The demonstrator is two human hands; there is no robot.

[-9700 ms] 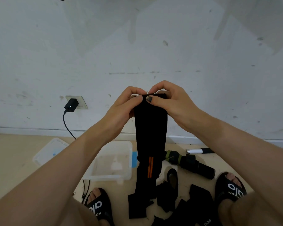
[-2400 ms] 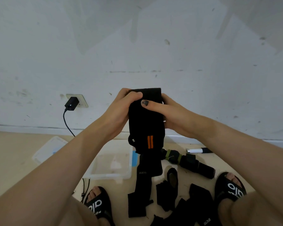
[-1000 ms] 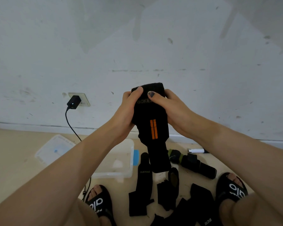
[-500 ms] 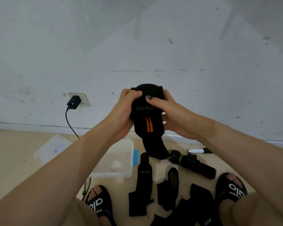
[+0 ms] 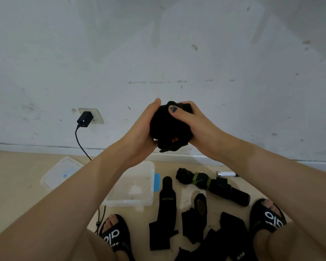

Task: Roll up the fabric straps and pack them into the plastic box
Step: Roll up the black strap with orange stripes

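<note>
Nearest you, at least three loose straps [image 5: 165,213] lie on the floor between your feet. Beyond them: one plastic box [image 5: 139,185], one lid [image 5: 61,172]. Your left hand [image 5: 139,132] and right hand [image 5: 194,125] clamp one rolled strap [image 5: 167,127] mid-air. Its tail end protrudes; slackening your fingers would likely unroll it.
</note>
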